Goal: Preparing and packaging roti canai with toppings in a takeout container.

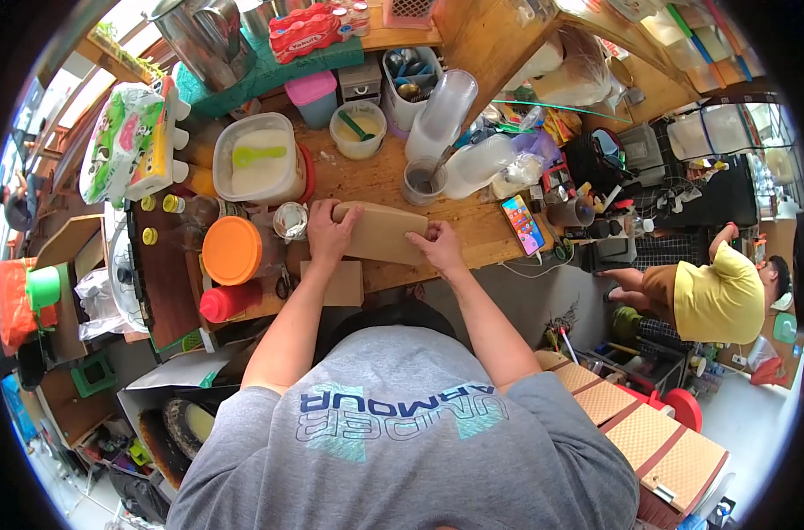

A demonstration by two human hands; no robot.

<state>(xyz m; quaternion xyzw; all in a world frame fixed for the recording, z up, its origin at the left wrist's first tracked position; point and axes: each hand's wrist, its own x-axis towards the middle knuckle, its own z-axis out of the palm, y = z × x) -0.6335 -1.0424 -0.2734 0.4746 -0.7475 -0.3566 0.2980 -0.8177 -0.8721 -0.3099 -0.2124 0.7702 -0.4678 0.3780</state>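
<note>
Between my two hands is a piece of brown cardboard (385,233), perhaps a folded box, raised at the front of the wooden table (375,179). My left hand (332,232) grips its left end, thumb across the top. At its right end, my right hand (440,246) pinches the edge between thumb and fingers. Another flat brown cardboard piece (342,283) lies below my left wrist, partly over the table's front edge. Close to my left hand are a foil-topped container (290,221) and black-handled scissors (283,285).
Behind stand a tub of white granules (256,162) with a green scoop, a small cream-filled tub (357,132) and a cup of dark liquid (424,182). Left is an orange-lidded jar (232,250); right, a lit smartphone (522,225). A person in yellow (720,295) stands far right.
</note>
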